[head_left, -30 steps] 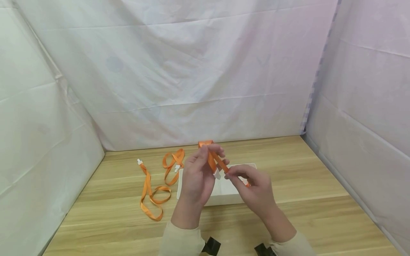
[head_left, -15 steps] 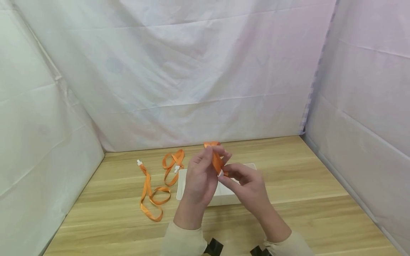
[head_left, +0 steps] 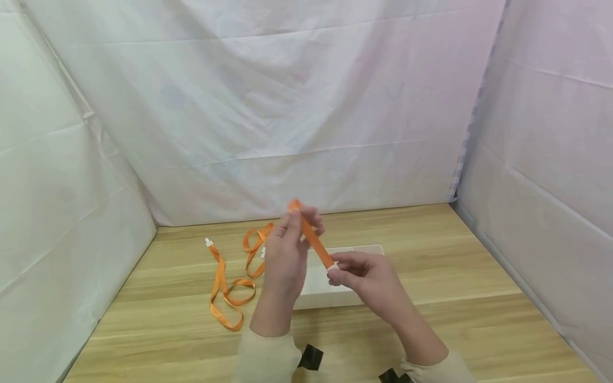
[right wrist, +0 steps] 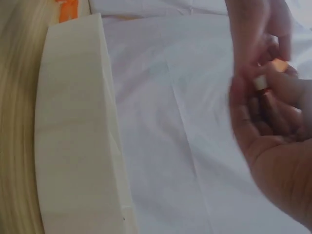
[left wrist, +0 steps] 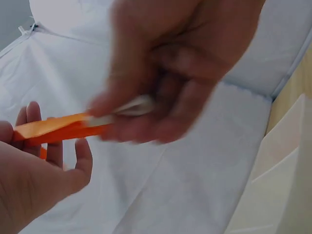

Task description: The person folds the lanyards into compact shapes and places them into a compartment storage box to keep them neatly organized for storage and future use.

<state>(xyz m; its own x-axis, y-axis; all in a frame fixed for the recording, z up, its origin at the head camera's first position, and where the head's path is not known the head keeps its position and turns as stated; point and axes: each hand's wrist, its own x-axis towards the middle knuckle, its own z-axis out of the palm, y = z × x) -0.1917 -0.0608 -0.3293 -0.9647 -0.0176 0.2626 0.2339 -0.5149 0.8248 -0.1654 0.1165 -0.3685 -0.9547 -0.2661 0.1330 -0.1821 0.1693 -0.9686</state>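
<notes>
An orange lanyard (head_left: 316,244) is stretched between both hands above a white box. My left hand (head_left: 286,255) pinches its folded upper part between thumb and fingers. At the lower end, my right hand (head_left: 366,274) pinches the white plastic clip (head_left: 333,267). In the left wrist view the orange strap (left wrist: 53,127) runs from the left hand's fingers to the white clip, blurred in the right hand's grasp. The right wrist view shows both hands close together, with most of the strap hidden behind fingers.
The white box (head_left: 330,301) with inner dividers stands on the wooden table (head_left: 455,298) beneath the hands. To its left lie two more orange lanyards, one looped lanyard (head_left: 219,282) and another lanyard (head_left: 250,244) partly behind the left hand. White cloth (head_left: 306,106) hangs around the table.
The hands first came together at the clip, then drew apart. My left hand has moved up and left, and the strap between them is now pulled straight; the right hand has taken the clip.
</notes>
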